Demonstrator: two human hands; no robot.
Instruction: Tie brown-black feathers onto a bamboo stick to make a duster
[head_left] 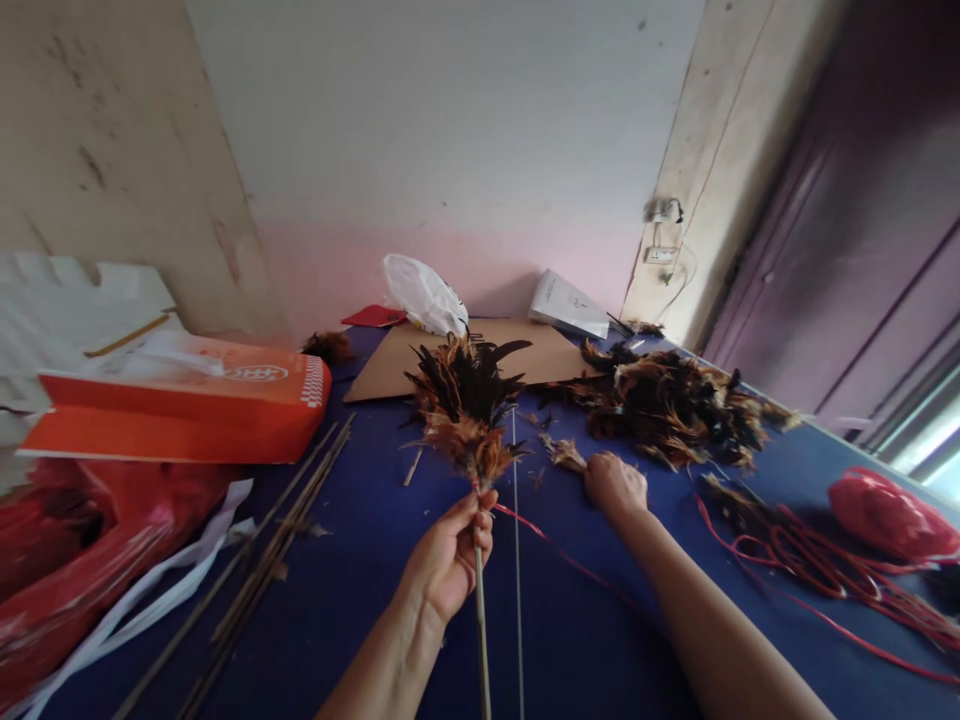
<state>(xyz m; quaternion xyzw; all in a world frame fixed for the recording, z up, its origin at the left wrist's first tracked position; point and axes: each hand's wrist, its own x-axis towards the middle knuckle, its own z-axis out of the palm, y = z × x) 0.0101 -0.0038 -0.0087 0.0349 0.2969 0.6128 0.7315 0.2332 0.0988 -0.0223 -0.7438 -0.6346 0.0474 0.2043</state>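
My left hand [454, 555] is closed round the thin stick of a feather duster [469, 400], just below its head. Dark and brown feathers fan upward from the stick's top, and a red plastic string [551, 532] runs from the binding to the right across the blue tabletop. My right hand [616, 487] rests low over the table with its fingers closed at the base of a small tuft of feathers [562, 453]; its fingertips are partly hidden. Beyond that hand lies a large heap of loose dark and brown feathers [667, 400].
Thin sticks [277, 550] lie at left beside an orange box [180, 405] and a red plastic bag [112, 560]. A cardboard sheet [382, 365] and a white plastic bag [424, 290] are at the back. At right sits tangled red string [825, 550] near a red bundle [892, 515].
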